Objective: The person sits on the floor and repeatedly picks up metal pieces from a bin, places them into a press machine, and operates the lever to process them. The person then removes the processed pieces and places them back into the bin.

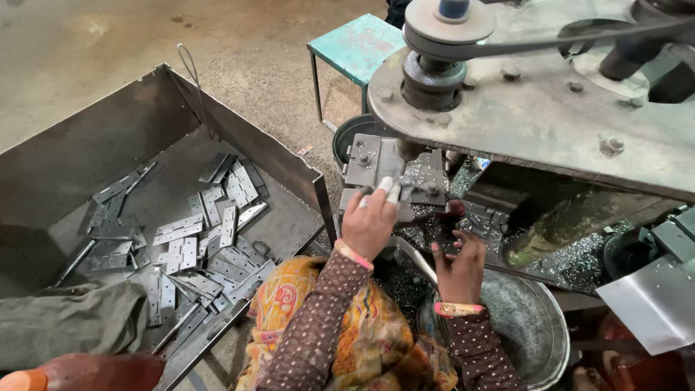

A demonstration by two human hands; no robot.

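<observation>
Your left hand [369,221] pinches a hinge plate [392,190] at the machine's jig [376,163]. Your right hand [460,262] curls, grip unclear, over the metal basin [532,326]. Hinge plates fill the steel bin [108,137].

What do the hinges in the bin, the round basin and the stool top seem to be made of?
Hinges: bare grey metal, probably steel, dull sheen. Basin: thin sheet metal, perhaps galvanised, scuffed grey. Stool top: painted teal, worn and chipped; likely metal, but unsure.

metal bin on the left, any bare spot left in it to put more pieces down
The metal bin has bare floor along its upper left wall and far corner. The hinge plates crowd its middle and lower right, toward the left hand.
</observation>
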